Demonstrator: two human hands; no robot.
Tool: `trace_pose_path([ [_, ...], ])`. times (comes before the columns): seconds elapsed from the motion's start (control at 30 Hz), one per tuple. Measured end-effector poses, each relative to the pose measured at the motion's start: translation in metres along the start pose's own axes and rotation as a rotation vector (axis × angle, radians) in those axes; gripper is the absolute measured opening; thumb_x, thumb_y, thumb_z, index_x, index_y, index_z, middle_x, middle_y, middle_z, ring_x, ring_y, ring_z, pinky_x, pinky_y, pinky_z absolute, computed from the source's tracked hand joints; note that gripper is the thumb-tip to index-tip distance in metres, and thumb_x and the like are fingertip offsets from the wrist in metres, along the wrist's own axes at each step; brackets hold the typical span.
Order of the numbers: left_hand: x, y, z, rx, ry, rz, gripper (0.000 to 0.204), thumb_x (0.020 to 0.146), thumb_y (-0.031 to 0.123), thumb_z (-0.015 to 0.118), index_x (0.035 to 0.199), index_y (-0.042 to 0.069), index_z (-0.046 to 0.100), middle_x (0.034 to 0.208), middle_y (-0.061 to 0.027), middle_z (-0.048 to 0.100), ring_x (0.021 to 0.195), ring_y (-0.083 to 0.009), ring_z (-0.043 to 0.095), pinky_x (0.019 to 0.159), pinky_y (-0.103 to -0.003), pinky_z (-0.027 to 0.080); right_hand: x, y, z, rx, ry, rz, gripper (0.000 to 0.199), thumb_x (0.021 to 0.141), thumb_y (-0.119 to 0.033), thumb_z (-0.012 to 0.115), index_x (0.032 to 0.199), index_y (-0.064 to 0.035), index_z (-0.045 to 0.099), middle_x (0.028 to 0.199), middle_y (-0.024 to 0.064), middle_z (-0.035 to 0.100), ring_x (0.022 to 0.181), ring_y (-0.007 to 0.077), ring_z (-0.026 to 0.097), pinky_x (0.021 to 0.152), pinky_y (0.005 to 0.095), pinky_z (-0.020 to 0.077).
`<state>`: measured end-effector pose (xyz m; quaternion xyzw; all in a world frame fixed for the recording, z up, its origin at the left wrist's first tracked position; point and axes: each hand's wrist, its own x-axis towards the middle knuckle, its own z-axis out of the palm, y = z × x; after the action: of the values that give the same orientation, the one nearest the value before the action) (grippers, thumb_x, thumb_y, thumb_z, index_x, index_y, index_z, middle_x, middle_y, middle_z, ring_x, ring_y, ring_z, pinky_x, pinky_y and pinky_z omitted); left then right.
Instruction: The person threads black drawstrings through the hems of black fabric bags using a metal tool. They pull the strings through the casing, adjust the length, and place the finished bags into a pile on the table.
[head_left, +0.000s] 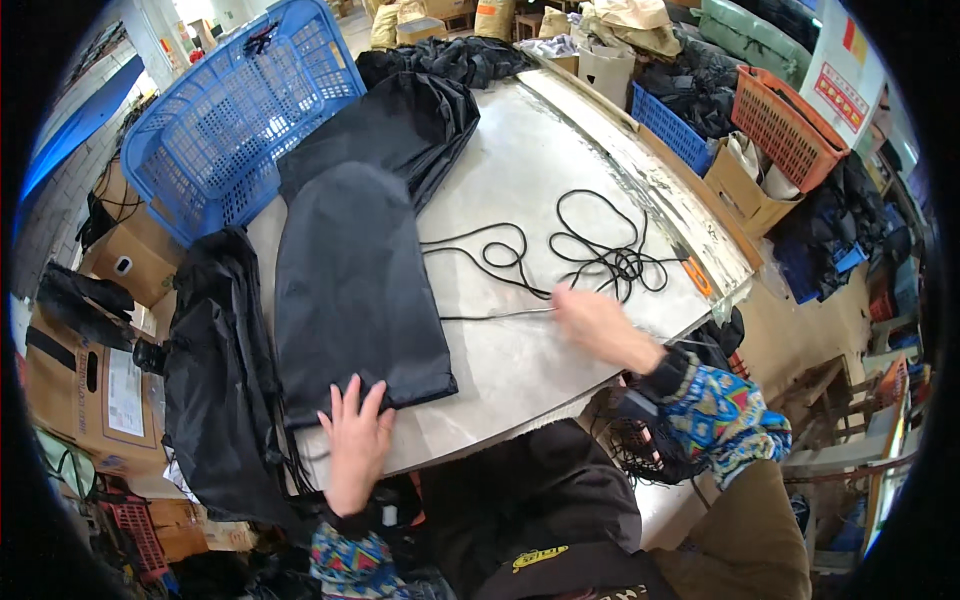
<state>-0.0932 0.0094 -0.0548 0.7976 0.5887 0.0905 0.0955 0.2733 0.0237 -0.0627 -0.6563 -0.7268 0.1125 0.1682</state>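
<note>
A flat black fabric bag [355, 280] with a rounded far end lies on the pale table. My left hand [358, 440] rests spread on its near edge, fingers apart. At the bag's right side my right hand [600, 325] is closed and a little blurred, pinching a thin silvery rod [530, 312]. A dark line, looking like cord, runs on from the rod to the bag's edge. Beyond that hand a black cord [500, 243] leaves the bag's side and lies in loose loops, tangled toward the right. Where the rod or cord enters the bag is too small to tell.
Stacked black fabric pieces [225, 360] hang over the table's left edge, and more black fabric [425, 120] lies behind the bag. A blue plastic basket [240, 120] leans at the far left. An orange-handled tool [697, 277] lies near the table's right edge. Cardboard boxes [95, 390] stand left.
</note>
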Motion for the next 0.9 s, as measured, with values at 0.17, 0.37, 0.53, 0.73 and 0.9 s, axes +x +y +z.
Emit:
trace_pose_path([
  [0.17,0.048,-0.019,-0.027,-0.135,0.092,0.235,0.035,0.080,0.007,0.058,0.115,0.003,0.059,0.123,-0.0178,0.056,0.122,-0.0370,0.047,0.104,-0.052,0.031,-0.055,-0.020,-0.098,0.341,0.047,0.027,0.014,0.090,-0.013,0.056,0.095,-0.0008,0.052,0.063,0.0159,0.054,0.062,0.0310,0.058,0.057,0.0360,0.0445],
  [0.37,0.015,0.164,-0.029,-1.026,-0.248,0.526,0.020,0.089,0.010,0.060,0.103,-0.002,0.065,0.085,-0.0097,0.063,0.082,-0.0162,0.060,0.072,-0.028,0.046,-0.089,-0.078,-0.117,0.492,-0.131,-0.036,0.012,0.090,-0.013,0.058,0.096,-0.0040,0.052,0.074,0.0171,0.058,0.068,0.0350,0.059,0.060,0.0386,0.0466],
  [0.53,-0.029,0.132,-0.062,-1.215,-0.617,0.418,0.018,0.094,0.008,0.052,0.099,-0.005,0.064,0.078,-0.0094,0.062,0.066,-0.0141,0.059,0.059,-0.025,0.044,-0.087,-0.007,-0.113,0.121,0.506,0.214,0.011,0.092,-0.012,0.054,0.094,-0.0015,0.052,0.064,0.0157,0.053,0.056,0.0258,0.052,0.055,0.0342,0.0417],
  [0.73,-0.048,0.025,-0.129,-1.781,-0.943,1.372,0.021,0.081,0.013,0.059,0.063,0.010,0.048,0.067,-0.0074,0.057,0.052,-0.0177,0.055,0.044,-0.037,0.039,-0.072,0.043,-0.106,0.044,0.627,0.321,0.011,0.091,-0.012,0.053,0.095,-0.0017,0.052,0.068,0.0194,0.056,0.061,0.0320,0.057,0.057,0.0411,0.0417],
  [0.9,-0.082,0.076,-0.116,-1.293,-0.665,0.150,0.021,0.093,0.008,0.050,0.089,-0.008,0.064,0.061,-0.0057,0.056,0.052,-0.0117,0.051,0.050,-0.024,0.040,-0.077,-0.085,-0.087,0.632,-0.164,-0.212,0.044,0.088,-0.015,0.062,0.128,-0.0065,0.046,0.076,0.0125,0.063,0.067,0.0215,0.062,0.062,0.0315,0.0483],
])
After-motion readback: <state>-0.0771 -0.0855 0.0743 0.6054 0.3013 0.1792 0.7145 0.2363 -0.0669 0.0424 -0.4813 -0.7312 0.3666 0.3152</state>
